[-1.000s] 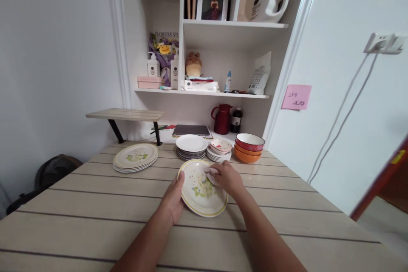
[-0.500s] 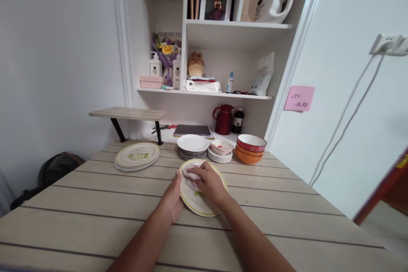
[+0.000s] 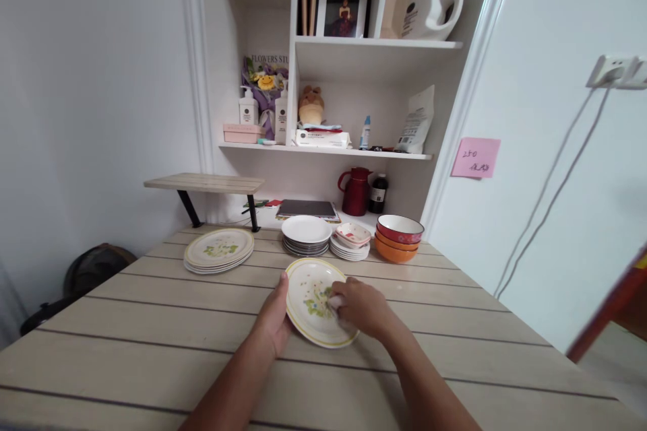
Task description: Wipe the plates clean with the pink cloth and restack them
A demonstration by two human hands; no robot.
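A cream plate with a yellow rim and a green flower print is held tilted above the table. My left hand grips its left edge, thumb on the rim and the other fingers out of sight beneath. Over the plate's right side, my right hand is closed on a whitish cloth, which touches the printed face. Most of the cloth is hidden by the fingers. Behind the plate stand a stack of white plates and a stack of small dishes.
Similar flowered plates are stacked at the left, near a small raised shelf on black legs. Red and orange bowls are stacked at the right. A red jug and a dark bottle stand behind on the slatted table's far side.
My right hand has moved with the cloth from the plate's upper left to its right side, uncovering the flower print. My left hand keeps its hold on the edge.
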